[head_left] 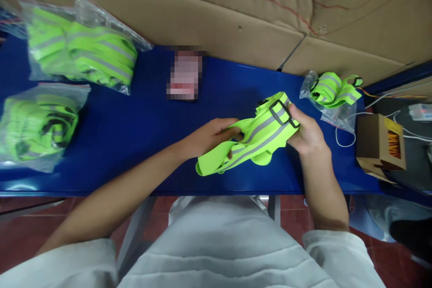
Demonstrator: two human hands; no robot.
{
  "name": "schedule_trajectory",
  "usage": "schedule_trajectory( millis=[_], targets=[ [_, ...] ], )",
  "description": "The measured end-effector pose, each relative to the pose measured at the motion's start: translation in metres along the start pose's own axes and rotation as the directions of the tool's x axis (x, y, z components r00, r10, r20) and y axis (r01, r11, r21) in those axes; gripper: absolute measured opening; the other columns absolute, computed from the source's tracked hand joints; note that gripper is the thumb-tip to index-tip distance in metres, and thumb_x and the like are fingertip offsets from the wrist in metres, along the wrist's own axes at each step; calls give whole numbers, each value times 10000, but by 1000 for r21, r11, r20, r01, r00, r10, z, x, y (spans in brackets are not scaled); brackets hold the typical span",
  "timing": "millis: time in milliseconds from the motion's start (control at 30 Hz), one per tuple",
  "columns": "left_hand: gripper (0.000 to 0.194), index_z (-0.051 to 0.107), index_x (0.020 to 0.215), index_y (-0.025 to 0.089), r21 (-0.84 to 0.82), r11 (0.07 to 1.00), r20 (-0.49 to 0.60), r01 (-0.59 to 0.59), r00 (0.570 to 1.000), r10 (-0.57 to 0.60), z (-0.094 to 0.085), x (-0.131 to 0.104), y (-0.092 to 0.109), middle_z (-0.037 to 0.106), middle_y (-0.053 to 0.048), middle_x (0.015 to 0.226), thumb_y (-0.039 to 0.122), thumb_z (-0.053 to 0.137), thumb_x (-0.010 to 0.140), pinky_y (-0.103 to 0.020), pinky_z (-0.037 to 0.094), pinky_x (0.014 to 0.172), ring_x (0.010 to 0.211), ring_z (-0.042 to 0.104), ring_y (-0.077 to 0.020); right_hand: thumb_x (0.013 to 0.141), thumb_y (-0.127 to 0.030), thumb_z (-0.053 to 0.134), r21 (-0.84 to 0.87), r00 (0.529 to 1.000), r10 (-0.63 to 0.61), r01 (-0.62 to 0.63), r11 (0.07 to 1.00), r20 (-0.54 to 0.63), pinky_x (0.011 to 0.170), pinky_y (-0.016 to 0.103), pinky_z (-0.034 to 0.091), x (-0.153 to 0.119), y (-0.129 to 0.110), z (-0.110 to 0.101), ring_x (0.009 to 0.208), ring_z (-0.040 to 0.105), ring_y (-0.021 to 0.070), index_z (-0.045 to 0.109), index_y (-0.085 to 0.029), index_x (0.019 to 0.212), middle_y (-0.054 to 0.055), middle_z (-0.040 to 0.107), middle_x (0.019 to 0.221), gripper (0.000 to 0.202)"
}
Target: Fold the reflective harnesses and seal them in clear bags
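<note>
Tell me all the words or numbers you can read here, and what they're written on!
None can be read.
The pink card on the blue table is blurred out.
The small cardboard box has an orange and yellow patch, too small to read.
The green reflective strap in the left hand and right hand has no writing showing.

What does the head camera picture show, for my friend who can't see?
Two bare hands, left hand and right hand, hold a neon-green reflective fabric strap above a blue table. Clear plastic bags of green straps lie at the table's left.
</note>
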State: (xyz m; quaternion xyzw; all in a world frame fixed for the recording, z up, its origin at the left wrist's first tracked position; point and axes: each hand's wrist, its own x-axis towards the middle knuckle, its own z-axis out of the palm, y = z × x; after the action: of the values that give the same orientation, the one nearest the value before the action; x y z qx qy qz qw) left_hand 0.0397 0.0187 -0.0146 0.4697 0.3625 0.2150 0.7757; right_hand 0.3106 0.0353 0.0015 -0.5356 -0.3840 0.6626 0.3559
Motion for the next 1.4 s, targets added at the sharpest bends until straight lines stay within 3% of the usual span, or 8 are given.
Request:
schedule_trajectory(
  millis=[167, 300, 433, 600, 733, 867, 1133, 1400],
  targets=[
    [442, 588, 911, 183, 437, 892, -87, -115, 982, 169, 0, -3, 3, 683, -7, 794, 595, 493, 1041, -224, 441, 618, 712, 631, -151, 677, -665, 887, 16, 997, -32, 34, 999, -72, 860, 487, 667, -1, -3, -2, 968, 799, 336, 783, -244, 902, 33, 820, 870, 489],
    [426, 600, 892, 179, 494, 860, -41, -127, 985, 169, -2, -6, 10, 685, -9, 795, 560, 484, 1044, -225, 422, 615, 713, 620, -152, 680, -607, 916, -10, 980, -138, 138, 990, -145, 853, 466, 666, -4, -5, -1, 967, 799, 322, 763, -253, 829, 17, 806, 830, 414],
    [452, 670, 978, 159, 308, 948, 88, -74, 995, 49, -11, -2, 11, 720, -30, 882, 603, 584, 986, -231, 450, 622, 740, 632, -163, 740, -585, 888, -60, 967, -192, 184, 981, -167, 828, 456, 666, -5, -3, 1, 981, 798, 316, 751, -256, 832, 12, 798, 818, 368],
    [539, 710, 1248, 184, 322, 940, -42, -110, 991, 130, -15, 3, 12, 749, -39, 1110, 612, 704, 920, -247, 501, 783, 948, 675, -195, 770, -595, 865, -41, 974, -167, 162, 986, -151, 842, 449, 669, -4, 1, 9, 948, 799, 299, 780, -247, 891, 25, 810, 865, 378],
    [535, 737, 1163, 165, 265, 962, -61, -70, 994, 89, -12, 7, 10, 760, -28, 1030, 531, 854, 789, -281, 533, 824, 906, 683, -195, 787, -626, 842, -42, 991, -119, 116, 992, -65, 858, 451, 672, -5, 5, 15, 942, 803, 304, 810, -234, 964, 44, 820, 910, 431],
    [442, 738, 1130, 165, 216, 976, -51, -10, 998, 22, -11, 9, 6, 756, -22, 1021, 423, 841, 786, -272, 536, 780, 873, 684, -186, 823, -597, 826, -24, 992, -129, 129, 991, -7, 891, 451, 671, -5, 8, 17, 963, 804, 299, 819, -236, 1002, 45, 825, 944, 403],
    [339, 708, 871, 145, 143, 989, -120, 33, 993, -16, -9, 15, -6, 676, 29, 749, 317, 881, 636, -247, 439, 665, 712, 615, -151, 825, -611, 817, -24, 991, -132, 132, 991, -30, 910, 452, 666, -6, 12, 22, 993, 799, 300, 817, -234, 1032, 44, 826, 967, 430],
    [391, 736, 919, 156, -364, 930, -174, 44, 978, -114, 0, 4, 5, 732, 2, 753, 222, 903, 572, -246, 549, 637, 654, 684, -158, 778, -631, 851, 64, 987, -150, 153, 986, -55, 889, 475, 670, -3, 9, 19, 994, 801, 324, 813, -257, 932, 28, 825, 913, 406]
  ],
)
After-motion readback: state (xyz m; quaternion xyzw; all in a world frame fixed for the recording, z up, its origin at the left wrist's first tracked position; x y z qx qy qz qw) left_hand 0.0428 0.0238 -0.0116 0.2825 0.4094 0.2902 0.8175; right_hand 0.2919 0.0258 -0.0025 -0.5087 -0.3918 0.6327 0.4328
